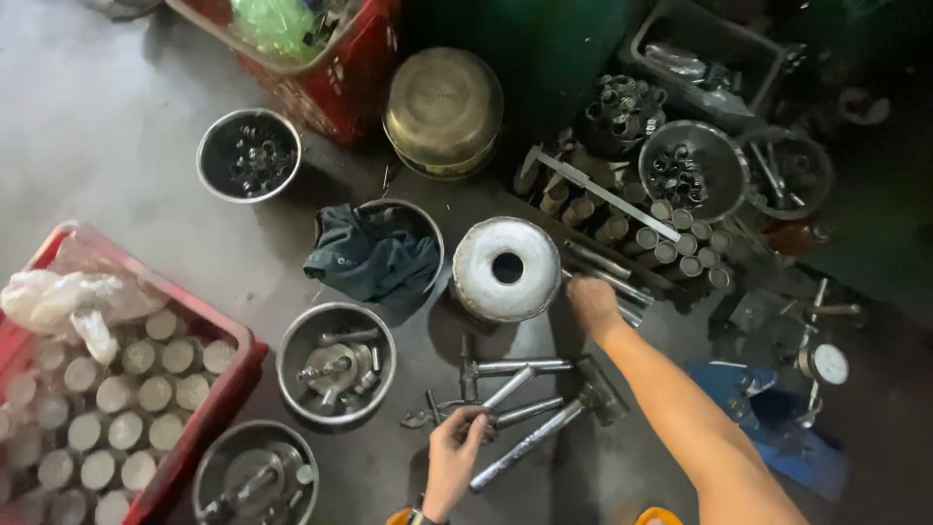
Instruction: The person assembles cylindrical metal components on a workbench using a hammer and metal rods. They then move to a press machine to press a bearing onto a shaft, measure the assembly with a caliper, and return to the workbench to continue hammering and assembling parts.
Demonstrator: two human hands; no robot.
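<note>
My left hand (pixel 453 462) is low in the middle, its fingers closed around a slim metal tool (pixel 465 409) in a loose pile of steel hammers (pixel 544 399) on the dark floor. My right hand (pixel 594 305) reaches further out, fingertips on long metal rods (pixel 612 282) lying beside a round upturned metal part with a centre hole (pixel 506 267). Whether the right hand grips a rod I cannot make out.
A red crate (pixel 209 403) of metal cylinders sits at left. Metal bowls (pixel 335 362) of parts, a dark cloth (pixel 374 255), a brass bowl (pixel 443 109), a caliper (pixel 603 194) over short tubes and a dial gauge (pixel 826 363) surround the hands.
</note>
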